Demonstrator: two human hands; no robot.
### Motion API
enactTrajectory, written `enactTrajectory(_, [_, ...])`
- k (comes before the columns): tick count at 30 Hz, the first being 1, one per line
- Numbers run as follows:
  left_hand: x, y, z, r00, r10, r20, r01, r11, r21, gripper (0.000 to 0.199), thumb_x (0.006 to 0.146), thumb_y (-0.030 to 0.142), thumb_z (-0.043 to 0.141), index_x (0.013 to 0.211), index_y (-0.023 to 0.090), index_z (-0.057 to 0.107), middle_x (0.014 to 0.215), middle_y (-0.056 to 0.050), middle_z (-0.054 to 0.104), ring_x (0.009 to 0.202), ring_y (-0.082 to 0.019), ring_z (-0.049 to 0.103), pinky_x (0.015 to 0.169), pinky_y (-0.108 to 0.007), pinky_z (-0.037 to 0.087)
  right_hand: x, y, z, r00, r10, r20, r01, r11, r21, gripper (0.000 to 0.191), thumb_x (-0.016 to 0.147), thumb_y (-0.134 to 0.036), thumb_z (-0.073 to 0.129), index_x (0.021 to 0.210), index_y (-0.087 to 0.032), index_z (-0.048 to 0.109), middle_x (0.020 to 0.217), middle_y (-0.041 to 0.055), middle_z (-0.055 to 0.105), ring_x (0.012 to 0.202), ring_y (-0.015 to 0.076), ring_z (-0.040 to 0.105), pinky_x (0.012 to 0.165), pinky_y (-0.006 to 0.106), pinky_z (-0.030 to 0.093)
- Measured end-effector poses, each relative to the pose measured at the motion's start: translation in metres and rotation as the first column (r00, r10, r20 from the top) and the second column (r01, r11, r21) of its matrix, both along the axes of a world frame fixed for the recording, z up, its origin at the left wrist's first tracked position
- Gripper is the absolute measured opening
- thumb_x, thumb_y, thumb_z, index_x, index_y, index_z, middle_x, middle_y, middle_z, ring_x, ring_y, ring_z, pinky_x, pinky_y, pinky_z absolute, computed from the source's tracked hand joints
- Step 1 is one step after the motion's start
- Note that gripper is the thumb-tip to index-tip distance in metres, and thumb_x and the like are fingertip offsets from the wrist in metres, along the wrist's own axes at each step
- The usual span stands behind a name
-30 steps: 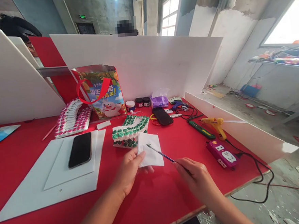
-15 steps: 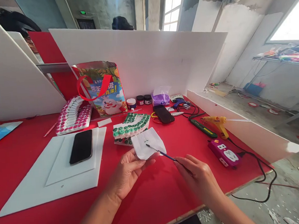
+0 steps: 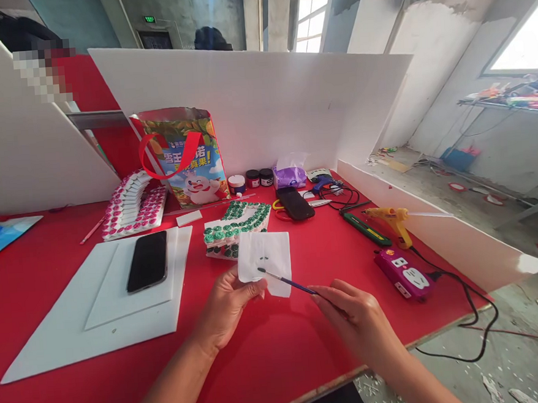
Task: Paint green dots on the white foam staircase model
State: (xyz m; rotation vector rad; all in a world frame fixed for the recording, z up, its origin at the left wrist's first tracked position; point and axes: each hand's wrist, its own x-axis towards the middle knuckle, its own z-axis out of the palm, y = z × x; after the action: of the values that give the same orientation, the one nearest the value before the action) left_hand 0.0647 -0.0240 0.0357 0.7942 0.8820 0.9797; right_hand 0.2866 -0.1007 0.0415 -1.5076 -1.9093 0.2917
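My left hand pinches the lower left edge of a white tissue, held up over the table. A few small dark marks show on the tissue. Between the fingers of my right hand is a thin paintbrush with a dark blue handle; its dark bristle tip is at the tissue's face, below the marks. Just behind the tissue stands a white piece covered with green rosettes, partly hidden by it.
Left lie white boards with a black phone, and a pink-rosette piece beside a printed bag. Small jars, another phone and a purple packet are behind. Right are a glue gun, green cutter and power strip.
My left hand has turned the tissue, so its lower part now hangs down. The brush tip has shifted slightly left and down across it.
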Motion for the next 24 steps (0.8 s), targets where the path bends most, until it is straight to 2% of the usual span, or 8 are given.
enactTrajectory(4, [-0.006,-0.002,0.004,0.991,-0.132,-0.018,0.132,0.991,0.017,0.036,0.055,0.023,0.093,0.088,0.020,0.080,0.082,-0.005,0.077,0.086,-0.024,0.070,0.078,-0.031,0.054,0.003,0.002,-0.001,1.000,0.011,-0.028,-0.012,1.000,-0.028,0.038,0.104,-0.035,0.047,0.100,-0.016,0.080,0.066,0.0030,0.059,0.051,0.0109,0.052,0.047,0.023,0.036])
enactTrajectory(6, [-0.007,-0.002,0.005,0.989,-0.149,-0.021,0.149,0.988,0.027,0.032,0.058,0.026,0.091,0.088,0.019,0.080,0.085,-0.007,0.078,0.089,-0.027,0.070,0.078,-0.034,0.054,0.004,0.002,-0.002,0.999,0.019,-0.030,-0.019,0.999,-0.027,0.037,0.103,-0.033,0.048,0.101,-0.016,0.080,0.066,0.0029,0.059,0.051,0.0107,0.052,0.046,0.023,0.036])
enactTrajectory(9, [-0.006,0.000,0.003,0.994,-0.106,-0.029,0.107,0.993,0.041,0.033,0.056,0.027,0.092,0.086,0.020,0.080,0.081,-0.005,0.076,0.080,-0.022,0.067,0.073,-0.031,0.053,0.004,0.001,-0.001,0.999,0.027,-0.030,-0.028,0.999,-0.032,0.037,0.103,-0.033,0.047,0.105,-0.016,0.080,0.067,0.0032,0.059,0.050,0.0103,0.051,0.045,0.023,0.035])
enactTrajectory(13, [-0.004,0.004,-0.001,0.998,-0.035,-0.061,0.039,0.998,0.056,0.030,0.056,0.034,0.095,0.075,0.017,0.078,0.067,-0.002,0.070,0.064,-0.013,0.056,0.064,-0.026,0.047,0.003,-0.001,-0.001,0.998,0.040,-0.044,-0.042,0.998,-0.037,0.038,0.103,-0.034,0.047,0.107,-0.017,0.080,0.070,0.0047,0.060,0.053,0.0111,0.054,0.045,0.022,0.036])
enactTrajectory(17, [-0.004,0.005,-0.002,0.998,-0.043,-0.054,0.047,0.996,0.077,0.033,0.061,0.039,0.092,0.078,0.017,0.077,0.065,-0.002,0.068,0.063,-0.014,0.055,0.063,-0.027,0.044,0.006,0.000,-0.001,0.995,0.049,-0.087,-0.051,0.998,-0.025,0.035,0.102,-0.034,0.050,0.107,-0.018,0.080,0.074,0.0061,0.063,0.056,0.0119,0.057,0.048,0.023,0.040])
enactTrajectory(22, [-0.005,0.006,-0.004,0.995,-0.040,-0.092,0.051,0.991,0.122,0.028,0.066,0.038,0.089,0.075,0.016,0.074,0.065,-0.002,0.066,0.063,-0.014,0.055,0.066,-0.028,0.043,0.008,0.004,0.001,0.984,0.033,-0.177,-0.064,0.983,-0.172,0.040,0.100,-0.046,0.051,0.101,-0.018,0.080,0.078,0.0083,0.067,0.060,0.0138,0.057,0.051,0.024,0.041])
enactTrajectory(24, [-0.005,0.007,-0.006,0.995,-0.040,-0.096,0.053,0.990,0.128,0.027,0.068,0.037,0.088,0.077,0.016,0.074,0.065,-0.001,0.066,0.063,-0.013,0.054,0.065,-0.028,0.042,0.008,0.005,0.002,0.979,0.017,-0.202,-0.072,0.960,-0.269,0.049,0.099,-0.053,0.048,0.088,-0.017,0.079,0.069,0.0047,0.062,0.057,0.0130,0.051,0.050,0.024,0.039])
